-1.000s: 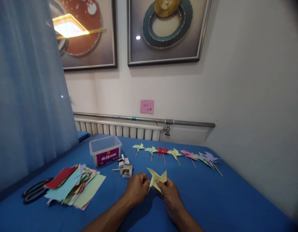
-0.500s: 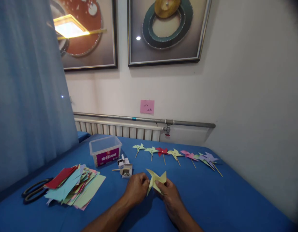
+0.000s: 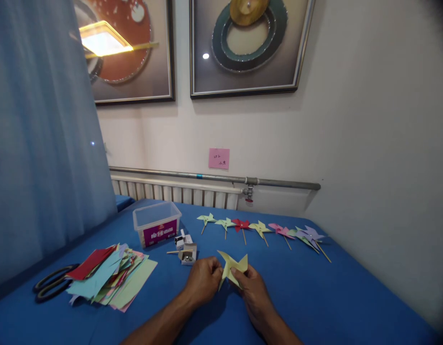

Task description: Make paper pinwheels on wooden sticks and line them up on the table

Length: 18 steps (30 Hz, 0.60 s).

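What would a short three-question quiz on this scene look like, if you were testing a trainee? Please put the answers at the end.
1. Multiple choice: what colour is the paper pinwheel that the right hand grips?
(a) red
(b) pale yellow
(c) dark blue
2. True or false: the clear plastic box is covered by a lid.
3. Short answer: which tool's handles stick out beside the stack of coloured paper?

Key
1. (b), pale yellow.
2. False: the clear plastic box is open at the top.
3. Scissors.
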### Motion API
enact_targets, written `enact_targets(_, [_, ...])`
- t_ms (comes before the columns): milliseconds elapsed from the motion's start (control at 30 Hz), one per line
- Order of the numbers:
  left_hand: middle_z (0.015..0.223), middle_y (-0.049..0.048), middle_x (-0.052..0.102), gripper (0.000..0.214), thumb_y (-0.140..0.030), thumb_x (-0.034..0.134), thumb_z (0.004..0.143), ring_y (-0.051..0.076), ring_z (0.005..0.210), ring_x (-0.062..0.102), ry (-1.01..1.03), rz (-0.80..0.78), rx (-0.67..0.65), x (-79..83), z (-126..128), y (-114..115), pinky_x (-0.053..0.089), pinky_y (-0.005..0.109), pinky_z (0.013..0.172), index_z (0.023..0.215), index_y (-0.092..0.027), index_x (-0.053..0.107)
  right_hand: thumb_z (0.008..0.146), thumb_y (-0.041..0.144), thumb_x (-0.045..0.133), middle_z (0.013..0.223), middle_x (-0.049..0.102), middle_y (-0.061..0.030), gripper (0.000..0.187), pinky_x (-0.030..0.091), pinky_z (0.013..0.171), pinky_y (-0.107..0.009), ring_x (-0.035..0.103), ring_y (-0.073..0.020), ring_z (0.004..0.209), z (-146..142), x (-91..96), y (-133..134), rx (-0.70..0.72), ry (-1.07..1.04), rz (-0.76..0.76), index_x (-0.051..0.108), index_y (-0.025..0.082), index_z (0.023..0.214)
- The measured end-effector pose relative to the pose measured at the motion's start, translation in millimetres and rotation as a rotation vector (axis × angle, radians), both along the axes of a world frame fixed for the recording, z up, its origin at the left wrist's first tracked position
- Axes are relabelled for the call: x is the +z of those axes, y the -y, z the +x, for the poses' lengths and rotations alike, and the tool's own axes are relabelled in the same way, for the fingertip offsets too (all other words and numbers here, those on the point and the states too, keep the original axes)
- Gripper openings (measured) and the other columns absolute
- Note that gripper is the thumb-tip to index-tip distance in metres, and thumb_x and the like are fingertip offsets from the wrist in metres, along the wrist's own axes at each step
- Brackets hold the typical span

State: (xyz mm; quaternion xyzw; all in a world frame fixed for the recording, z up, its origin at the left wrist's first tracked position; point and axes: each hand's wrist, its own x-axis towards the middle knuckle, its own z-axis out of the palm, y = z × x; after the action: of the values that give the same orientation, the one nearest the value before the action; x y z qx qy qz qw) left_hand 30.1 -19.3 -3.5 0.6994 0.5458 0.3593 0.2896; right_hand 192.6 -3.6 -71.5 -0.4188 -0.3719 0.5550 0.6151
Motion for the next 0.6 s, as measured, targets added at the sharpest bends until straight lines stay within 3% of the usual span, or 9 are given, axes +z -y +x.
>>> enact_targets(600, [0.067,-0.0006,0.063,0.017,-0.021,0.054,0.085,0.014,0.066,0.055,-0.010,-0.009,0.005,-0.2,-0.2,-0.3,0.032,0.025,0.062,0.075,-0.017,0.066,0.056,0.049,0.091,0.080,0.079,-0.0065,0.054,0.058,0.079,-0.037,0.075,-0.0292,0.083,-0.8,1.8,0.0,0.009,0.005,-0.001,0.077,0.017,0.097])
